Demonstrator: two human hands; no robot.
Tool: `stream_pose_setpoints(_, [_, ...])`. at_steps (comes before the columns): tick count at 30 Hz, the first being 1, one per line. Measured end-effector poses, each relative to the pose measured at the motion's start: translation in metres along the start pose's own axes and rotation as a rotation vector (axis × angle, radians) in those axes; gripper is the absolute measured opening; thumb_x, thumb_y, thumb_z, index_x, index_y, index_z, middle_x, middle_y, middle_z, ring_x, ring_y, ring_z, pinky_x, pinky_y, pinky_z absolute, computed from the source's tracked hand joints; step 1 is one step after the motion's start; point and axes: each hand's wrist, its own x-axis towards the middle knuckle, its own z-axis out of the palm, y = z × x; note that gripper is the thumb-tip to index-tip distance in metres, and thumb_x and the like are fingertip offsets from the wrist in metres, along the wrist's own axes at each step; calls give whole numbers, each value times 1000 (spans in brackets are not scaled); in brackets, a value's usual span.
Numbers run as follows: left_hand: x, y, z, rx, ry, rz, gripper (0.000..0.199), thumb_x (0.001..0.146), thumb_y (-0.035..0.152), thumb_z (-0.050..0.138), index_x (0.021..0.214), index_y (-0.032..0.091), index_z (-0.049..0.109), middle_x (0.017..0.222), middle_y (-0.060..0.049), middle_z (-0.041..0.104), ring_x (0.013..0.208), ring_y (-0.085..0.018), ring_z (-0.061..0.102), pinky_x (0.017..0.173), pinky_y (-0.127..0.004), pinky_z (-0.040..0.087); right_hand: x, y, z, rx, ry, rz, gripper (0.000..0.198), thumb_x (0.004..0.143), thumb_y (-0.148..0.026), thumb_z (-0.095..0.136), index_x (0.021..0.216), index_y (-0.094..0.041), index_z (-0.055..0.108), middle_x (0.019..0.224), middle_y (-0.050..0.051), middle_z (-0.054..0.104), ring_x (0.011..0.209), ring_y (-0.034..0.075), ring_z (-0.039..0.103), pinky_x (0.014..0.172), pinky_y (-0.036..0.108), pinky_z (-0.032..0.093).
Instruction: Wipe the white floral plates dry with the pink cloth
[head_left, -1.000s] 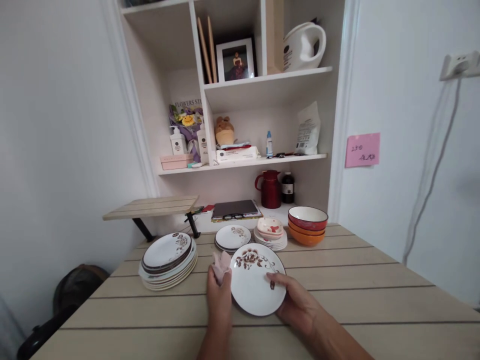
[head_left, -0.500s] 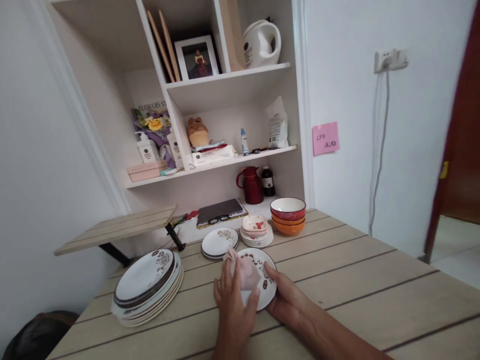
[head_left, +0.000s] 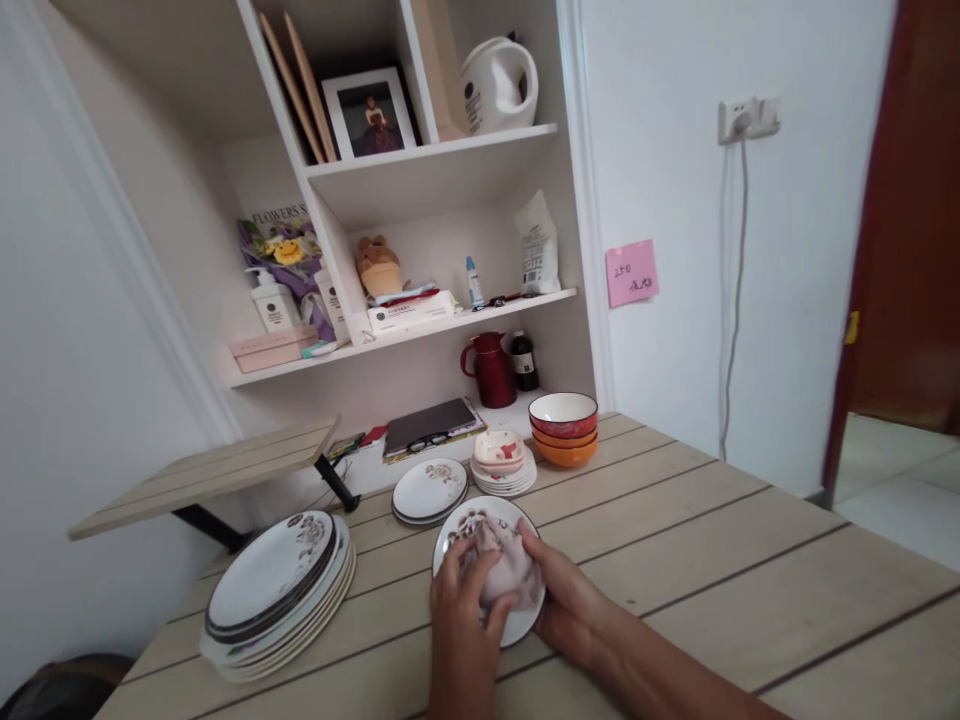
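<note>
A white plate (head_left: 522, 626) with a dark rim and brown flower pattern is held above the wooden table (head_left: 675, 560), tilted a little. My right hand (head_left: 564, 598) grips its right edge, thumb on top and fingers underneath. On the plate's face, my left hand (head_left: 466, 592) presses a crumpled pale pink cloth (head_left: 513, 568), its fingers curled over the cloth's left side. Just behind lies a short stack of similar small plates (head_left: 429, 486).
At the left stands a tall stack of larger plates (head_left: 274, 575), near a low wooden riser (head_left: 217, 462). Small dishes (head_left: 501, 455) and stacked bowls (head_left: 564, 430) sit at the back. Behind them, a shelf unit (head_left: 442, 160) holds a red jug (head_left: 491, 370).
The cloth has moved from the plate's left part to its middle and right, with my left hand on it. More of the plate's left rim shows. The whole view has shifted slightly.
</note>
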Motion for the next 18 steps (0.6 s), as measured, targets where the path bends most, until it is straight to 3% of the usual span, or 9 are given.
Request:
stream_pose_setpoints(3, [1,9,-5,140,13,86,39,70,11,65,102,33,71,126,-5,61,118,-28,52,105,-48,35,-1,-1,3,-60,10,2,46,89,-46,52,112,-8,63,94,14,75,82,22,70,79,34,52])
stream_pose_setpoints(7, [6,14,-14,311,52,123,46,74,10,64,108,40,69,126,-1,63,123,-30,50,113,-57,14,-8,2,10,-187,50,-3,42,88,-43,55,110,-9,65,89,12,76,74,18,70,72,29,52])
stream_pose_setpoints(12, [10,13,-24,383,93,-12,41,83,21,59,120,39,62,124,-2,65,125,-30,49,113,-59,-4,-16,7,13,-283,81,73,44,84,-47,59,106,-9,67,91,12,76,75,19,71,76,30,52])
stream_pose_setpoints(18, [10,14,-26,490,166,-109,35,82,20,63,115,31,65,117,-5,69,113,-30,57,112,-60,2,-10,1,7,-153,3,121,54,87,-54,51,112,-8,64,91,14,76,83,22,71,87,36,50])
